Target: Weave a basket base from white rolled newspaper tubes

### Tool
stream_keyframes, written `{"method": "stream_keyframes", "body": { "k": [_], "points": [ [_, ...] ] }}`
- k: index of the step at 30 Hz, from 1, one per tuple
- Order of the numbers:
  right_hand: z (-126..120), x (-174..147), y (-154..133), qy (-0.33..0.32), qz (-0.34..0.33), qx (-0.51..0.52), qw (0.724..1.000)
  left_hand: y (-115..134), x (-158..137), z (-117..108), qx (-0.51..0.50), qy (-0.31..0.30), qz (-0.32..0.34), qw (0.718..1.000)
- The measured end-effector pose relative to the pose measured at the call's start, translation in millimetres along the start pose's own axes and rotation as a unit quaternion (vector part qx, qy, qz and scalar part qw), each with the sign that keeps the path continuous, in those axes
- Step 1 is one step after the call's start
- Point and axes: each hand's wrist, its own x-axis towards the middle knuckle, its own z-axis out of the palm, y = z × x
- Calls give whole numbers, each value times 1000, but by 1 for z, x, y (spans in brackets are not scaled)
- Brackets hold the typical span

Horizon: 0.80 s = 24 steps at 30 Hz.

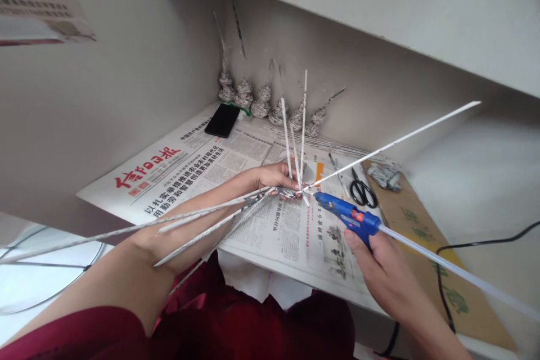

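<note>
My left hand [278,175] is closed around a woven piece of rolled paper sticks [287,193] above the newspaper. Several long white paper sticks [392,145] fan out of it, some upward and to the right, others back along my left forearm. My right hand [375,261] grips a blue hot glue gun [348,214], with a long clear glue stick [439,259] protruding from its back. The gun's nozzle is at the crossing of the sticks, right beside my left fingertips; whether it touches them I cannot tell.
Newspaper [198,171] covers the table. Several woven gourd shapes [261,102] line the back wall near a black phone [222,120]. Black scissors [363,188], crumpled plastic [385,175] and flat cardboard [426,236] lie right. A black cord [485,244] crosses the cardboard; a shelf [379,5] overhangs.
</note>
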Motion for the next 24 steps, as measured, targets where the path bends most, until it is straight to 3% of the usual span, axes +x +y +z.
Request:
{"method": "stream_keyframes", "body": {
  "k": [13, 18, 24],
  "points": [
    [-7, -4, -6, -22, -29, -117, 992, -2, 2, -5, 43, -26, 5, 999],
    [-13, -4, -7, -23, -50, -200, 978, -1, 2, -6, 43, -6, 3, 999],
    [-18, 3, 30, -15, 2, -240, 971, 5, -2, -5, 13, -19, 22, 1000]
  ]
}}
